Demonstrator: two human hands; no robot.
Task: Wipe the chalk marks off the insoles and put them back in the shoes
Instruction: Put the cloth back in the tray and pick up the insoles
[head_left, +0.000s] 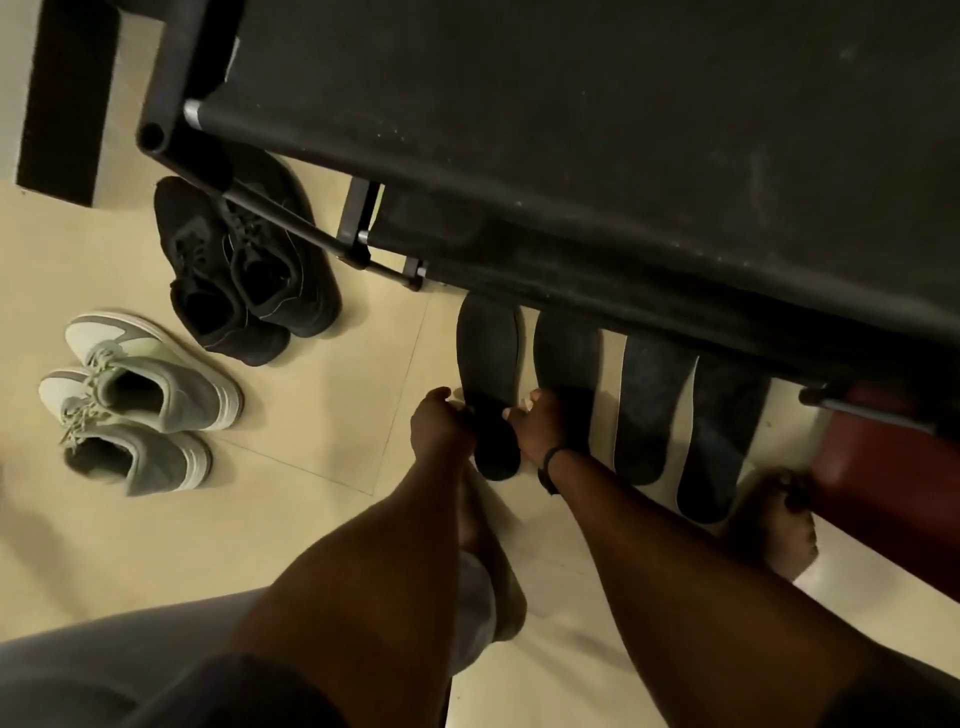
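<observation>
Four insoles lie on the floor by the cot; both hands — left hand (441, 423), right hand (535, 426) — pinch the leftmost insole (491, 374). Pairs look alike — refitting into the wrong shoes (140, 400) seems likely.

Head view, steeply down, near the floor (311, 415)
</observation>
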